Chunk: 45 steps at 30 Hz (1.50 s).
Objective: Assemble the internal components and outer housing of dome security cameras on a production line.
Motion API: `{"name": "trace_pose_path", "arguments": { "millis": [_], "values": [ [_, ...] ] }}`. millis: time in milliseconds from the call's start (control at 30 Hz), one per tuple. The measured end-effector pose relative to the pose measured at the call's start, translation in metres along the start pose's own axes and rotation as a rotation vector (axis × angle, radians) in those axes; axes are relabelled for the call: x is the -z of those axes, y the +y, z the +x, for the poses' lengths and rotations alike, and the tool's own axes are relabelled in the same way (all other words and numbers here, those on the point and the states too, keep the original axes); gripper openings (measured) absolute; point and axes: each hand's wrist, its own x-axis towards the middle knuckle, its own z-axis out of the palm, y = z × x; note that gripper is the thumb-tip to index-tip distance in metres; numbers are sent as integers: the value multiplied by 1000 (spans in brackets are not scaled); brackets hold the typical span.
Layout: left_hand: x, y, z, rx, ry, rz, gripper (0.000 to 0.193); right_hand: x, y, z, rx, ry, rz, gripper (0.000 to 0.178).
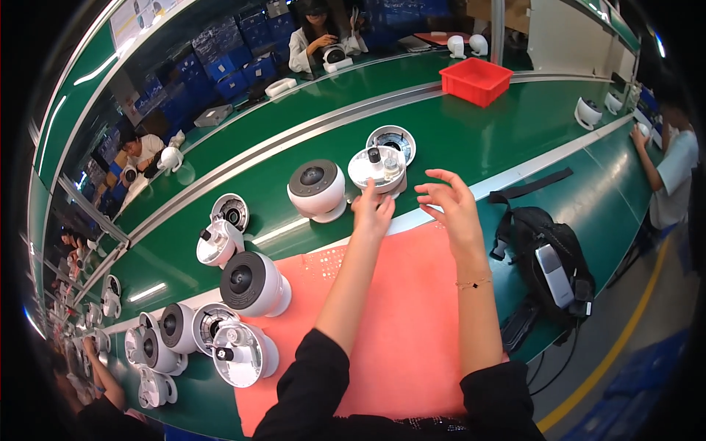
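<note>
A white round camera-like housing (359, 175) lies opened on the green bench, its inside facing up with a black cylinder and a clear part in it. Behind it leans a round white shell (408, 147) with a dark inner side. My left hand (373, 211) is at the near edge of the housing, fingers apart; whether it touches, I cannot tell. To its right my right hand (452, 209) hovers with curled, parted fingers and nothing between them. A closed white device with a grey face and dark lens (312, 180) stands left of the opened housing.
A salmon-pink mat (404, 309) lies before me. More white devices (254, 283) and opened housings (239, 356) stand at its left. A black bag (544, 257) is on the right, a red bin (476, 81) farther back. Other people sit along the benches.
</note>
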Motion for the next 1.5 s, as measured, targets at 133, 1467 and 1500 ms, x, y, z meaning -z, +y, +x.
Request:
{"name": "trace_pose_path", "arguments": {
  "millis": [133, 1467, 1500],
  "values": [
    [-15, -22, 12, -190, 46, 114, 68, 4, -10, -7, 1, 3, -51, 28],
    [-6, 31, -210, -315, -1048, 1710, 22, 22, -49, -171, 136, -1122, -528, 57],
    [4, 37, -223, -627, -984, 1654, 20, 25, -49, -172, 121, -1125, -521, 57]
  ]
}}
